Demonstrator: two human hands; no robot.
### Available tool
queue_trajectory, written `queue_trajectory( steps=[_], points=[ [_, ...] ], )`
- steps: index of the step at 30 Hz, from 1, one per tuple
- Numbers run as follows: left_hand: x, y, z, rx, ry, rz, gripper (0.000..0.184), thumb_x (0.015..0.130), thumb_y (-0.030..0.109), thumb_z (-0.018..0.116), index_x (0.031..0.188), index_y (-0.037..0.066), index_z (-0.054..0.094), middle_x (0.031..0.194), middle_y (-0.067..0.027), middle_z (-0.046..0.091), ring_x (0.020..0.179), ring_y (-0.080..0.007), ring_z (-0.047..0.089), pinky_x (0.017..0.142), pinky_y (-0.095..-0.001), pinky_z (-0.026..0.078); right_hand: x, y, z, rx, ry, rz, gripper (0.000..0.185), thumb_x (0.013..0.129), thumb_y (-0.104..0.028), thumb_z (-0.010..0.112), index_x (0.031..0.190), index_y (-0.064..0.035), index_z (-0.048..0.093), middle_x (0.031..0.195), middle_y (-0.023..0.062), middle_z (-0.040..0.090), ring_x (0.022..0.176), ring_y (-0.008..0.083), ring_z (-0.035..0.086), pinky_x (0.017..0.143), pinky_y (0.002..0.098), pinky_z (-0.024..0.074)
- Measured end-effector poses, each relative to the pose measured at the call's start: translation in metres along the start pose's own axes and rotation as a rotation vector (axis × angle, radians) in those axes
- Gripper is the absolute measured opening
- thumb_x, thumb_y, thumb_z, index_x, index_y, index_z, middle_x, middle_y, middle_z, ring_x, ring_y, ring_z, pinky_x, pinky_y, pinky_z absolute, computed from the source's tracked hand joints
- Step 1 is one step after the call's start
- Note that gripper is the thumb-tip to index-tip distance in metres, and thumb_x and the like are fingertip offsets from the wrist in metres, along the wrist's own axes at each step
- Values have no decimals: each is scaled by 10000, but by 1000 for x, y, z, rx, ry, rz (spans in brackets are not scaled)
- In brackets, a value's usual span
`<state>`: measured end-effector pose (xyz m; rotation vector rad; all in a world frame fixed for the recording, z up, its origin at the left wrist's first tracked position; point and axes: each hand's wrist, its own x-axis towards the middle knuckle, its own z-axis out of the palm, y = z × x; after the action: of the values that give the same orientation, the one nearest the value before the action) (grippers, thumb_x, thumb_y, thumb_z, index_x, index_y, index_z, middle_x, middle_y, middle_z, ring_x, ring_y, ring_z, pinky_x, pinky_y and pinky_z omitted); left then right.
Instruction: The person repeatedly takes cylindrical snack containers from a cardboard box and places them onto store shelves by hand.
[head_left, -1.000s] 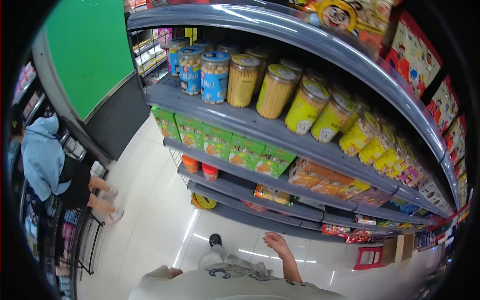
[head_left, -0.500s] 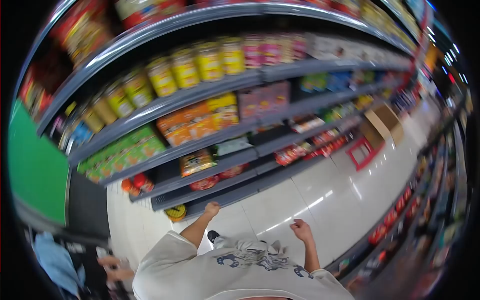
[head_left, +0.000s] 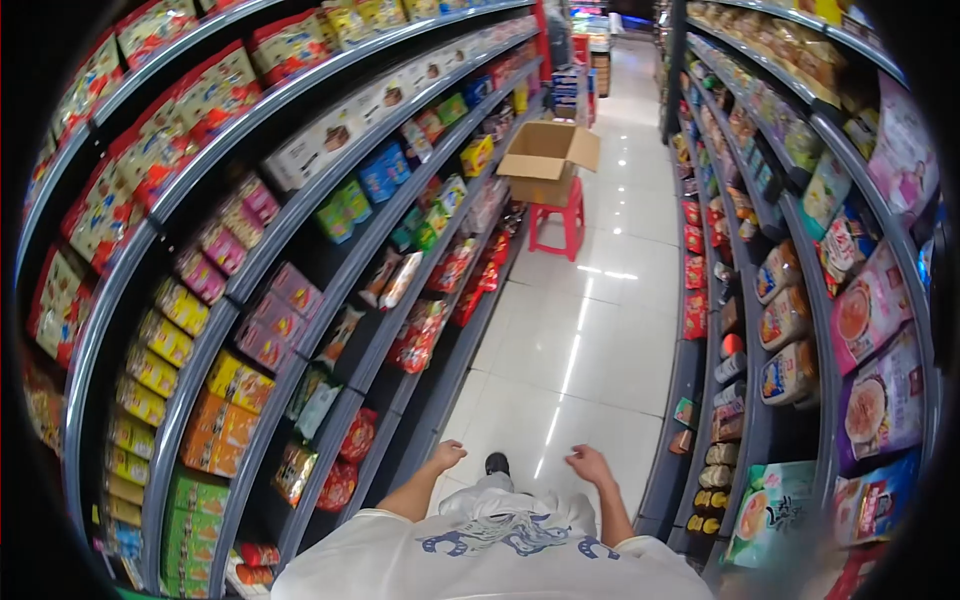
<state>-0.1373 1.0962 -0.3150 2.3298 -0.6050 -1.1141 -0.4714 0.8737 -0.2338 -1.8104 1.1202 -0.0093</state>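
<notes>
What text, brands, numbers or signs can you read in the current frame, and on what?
None legible enough to quote.
Green bag, lower right: large dark characters, too blurred.
Purple bag, right shelf: print too blurred.
White boxes, left shelf: lettering too small.
Shirt: curved dark marks; can't tell if they're letters.
Other packs on both sides: too small or blurred.

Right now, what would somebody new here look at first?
Probably the open cardboard box on the red stool, farther down the aisle. Next, maybe the big red-edged bags, high on the left shelves. Close by, the left hand and right hand hang apart, looking empty.
</notes>
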Motion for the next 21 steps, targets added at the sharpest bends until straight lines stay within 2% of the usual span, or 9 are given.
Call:
queue_trajectory(
  steps=[4, 7, 10, 12, 13, 16, 17, 19, 21],
  points=[
    [11, -3, -5, -18, -58, -273, 371, 766, 262, 678, 1059, 37, 646, 922, -108, 672, 804, -217, 632, 672, -403, 518, 14, -16, 9, 106, -105, -44, 575, 760, -407, 683, 1166, -9, 602, 1006, 167, 676, 950, 292, 650, 840, 349, 507],
    [26, -10, -6, -104, -112, -370, 322, 794, 262, 662, 1030, 43, 649, 966, -100, 654, 817, -247, 629, 693, -437, 512, 25, -28, -9, 153, -133, 3, 594, 757, -413, 680, 1187, -11, 593, 1051, 173, 668, 987, 284, 643, 858, 340, 501],
    [54, -20, -1, -174, -136, -438, 301, 807, 254, 653, 1019, 40, 648, 976, -96, 643, 827, -260, 625, 708, -441, 509, 54, -25, -30, -10, -97, 0, 533, 801, -352, 671, 1192, 1, 588, 991, 143, 677, 921, 231, 639, 833, 312, 493],
    [93, -37, 2, -225, -154, -459, 290, 814, 245, 647, 1012, 33, 648, 971, -93, 639, 835, -260, 625, 716, -440, 510, 77, -25, -48, 103, -143, 57, 533, 804, -334, 673, 1197, 15, 581, 1027, 156, 668, 931, 230, 637, 839, 323, 493],
    [103, -31, -6, 63, -277, -276, 298, 810, 256, 653, 992, 21, 652, 975, -109, 649, 829, -265, 636, 716, -440, 517, 88, -29, -62, 169, -135, 76, 531, 806, -331, 674, 1196, 18, 581, 1036, 159, 665, 933, 230, 636, 839, 326, 493],
    [158, 5, -8, 263, -344, -69, 313, 800, 275, 649, 970, 12, 657, 957, -126, 661, 808, -259, 648, 719, -428, 525, 130, -58, -99, 157, -37, -5, 521, 828, -334, 658, 1200, 22, 574, 1097, 170, 646, 987, 230, 629, 865, 331, 492],
    [192, 17, 5, 643, -317, 87, 343, 777, 285, 645, 974, 5, 662, 959, -151, 674, 804, -279, 664, 721, -420, 530, 146, -81, -107, 127, -12, -70, 519, 838, -338, 650, 1203, 22, 570, 1109, 175, 641, 1007, 232, 625, 877, 328, 491],
    [210, 92, 27, 770, -257, 135, 303, 812, 248, 582, 1010, 31, 656, 1024, -170, 665, 873, -316, 660, 751, -420, 523, 179, -141, -112, 179, -33, -207, 512, 852, -343, 641, 1208, 18, 565, 1135, 183, 629, 1050, 239, 612, 906, 332, 482],
    [196, 192, 32, 986, -282, 516, 267, 864, 204, 498, 1044, 73, 645, 1069, -179, 648, 959, -320, 641, 789, -408, 513, 187, -232, -119, 208, -97, -376, 529, 878, -388, 600, 1218, 15, 555, 1171, 187, 615, 1073, 261, 601, 915, 343, 476]
  ],
)
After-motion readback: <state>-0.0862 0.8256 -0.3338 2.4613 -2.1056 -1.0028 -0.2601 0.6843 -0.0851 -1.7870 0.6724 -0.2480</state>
